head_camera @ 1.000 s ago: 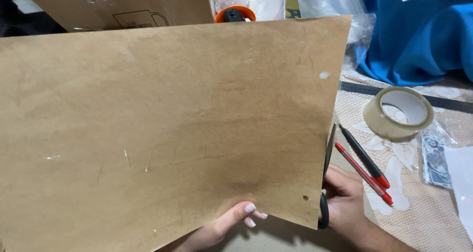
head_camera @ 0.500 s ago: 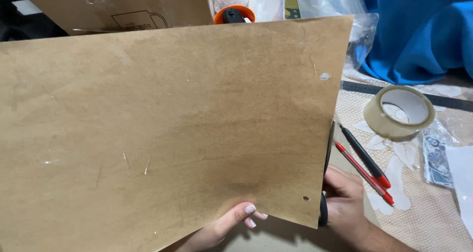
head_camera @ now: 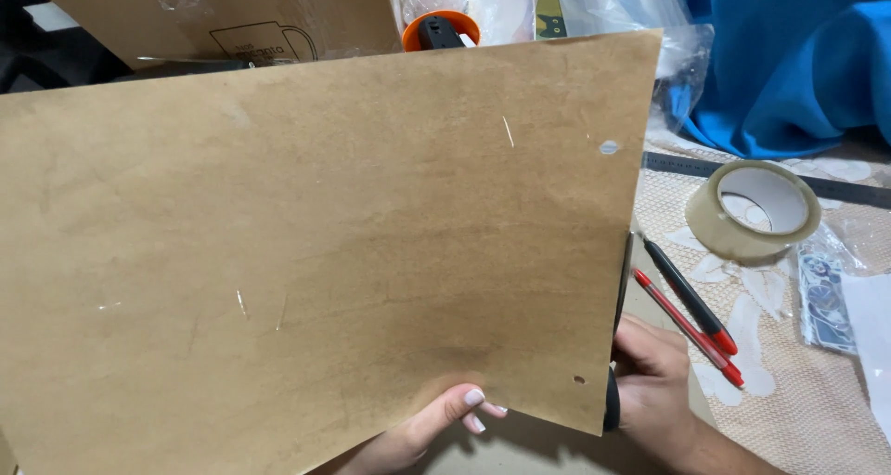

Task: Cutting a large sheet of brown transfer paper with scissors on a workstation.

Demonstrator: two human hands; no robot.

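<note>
Head view
My left hand (head_camera: 429, 430): fingers pinched on the lower edge of the brown cardboard sheet (head_camera: 316, 252), holding it up tilted over the tabletop's near edge.
My right hand (head_camera: 654, 382): fingers closed around the black scissors (head_camera: 618, 326), blade along the sheet's right edge; probably biting it, though the sheet hides the contact.
Right side of the tabletop: tape roll (head_camera: 754, 210), a black pen (head_camera: 689, 297) beside a red pen (head_camera: 687, 326).
Far edge: blue cloth (head_camera: 789, 76).
</note>
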